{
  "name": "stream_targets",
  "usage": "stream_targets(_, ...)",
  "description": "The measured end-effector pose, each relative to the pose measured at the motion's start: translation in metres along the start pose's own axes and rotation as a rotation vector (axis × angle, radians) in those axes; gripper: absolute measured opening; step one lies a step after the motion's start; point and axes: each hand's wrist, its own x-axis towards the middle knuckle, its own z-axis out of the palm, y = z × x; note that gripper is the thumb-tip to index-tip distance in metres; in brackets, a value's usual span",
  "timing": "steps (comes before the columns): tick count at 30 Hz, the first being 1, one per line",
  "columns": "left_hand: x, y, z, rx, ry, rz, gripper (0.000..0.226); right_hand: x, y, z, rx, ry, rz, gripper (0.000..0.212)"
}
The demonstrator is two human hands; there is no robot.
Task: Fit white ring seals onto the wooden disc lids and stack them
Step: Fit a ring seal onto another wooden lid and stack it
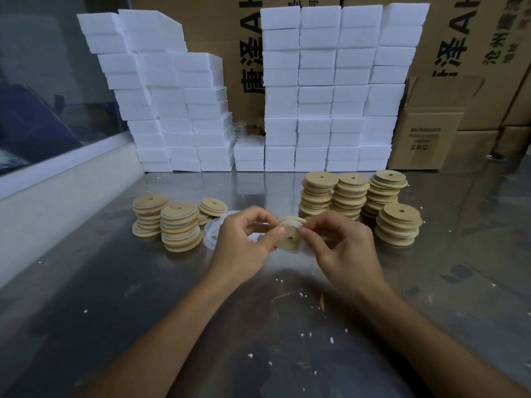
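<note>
Holding item: one wooden disc lid, raised above the steel table, between both hands at the middle of the view.

Orientation: lid tilted on edge, flat face with its centre hole turned toward the camera; upper rim leaning away.

White ring seal: lying around the lid's upper step, seated along the top as far as can be seen; the lower arc is hidden behind the disc, so full seating cannot be told.

Left hand: pinching the lid's left edge, thumb on the near face, fingers curled behind. Wrist bent inward.

Right hand: pinching the right edge, thumb tip touching the rim, fingers curled over the far side. Both hands equally near; the lid sits between the thumbs.

Stock:
- Loose seals, translucent pile on the table just beyond the left hand.
- Left stacks, three short piles with pale bands between discs, judged to be finished lids.
- Right stacks, four piles, no bands visible, judged unfitted.

Relation for the coming move: finished piles lie to the left and beyond, nearer the left hand; placing there calls for laying the lid flat first.
</note>
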Motion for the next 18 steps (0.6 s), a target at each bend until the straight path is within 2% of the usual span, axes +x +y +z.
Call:
stream_targets(4,0.0009,-0.0016,-0.0017,0.007,0.022,-0.014,0.031,0.0005,-0.0028,0.0011,-0.015,0.007,-0.016,0.002)
stream_targets(10,0.0027,0.0003,-0.0037,0.061,0.015,0.000,0.033,0.0058,-0.0025,-0.0017,0.250,-0.028,0.274,0.006)
stream_targets(15,0.0010,0.0015,-0.0046,-0.012,0.040,-0.071,0.032,0.0029,-0.0044,0.0008,0.232,-0.035,0.226,0.002)
stream_targets(18,0.0009,0.0029,-0.0040,-0.106,0.065,-0.143,0.032,0.0026,-0.0052,0.0029,0.326,-0.013,0.256,0.004)
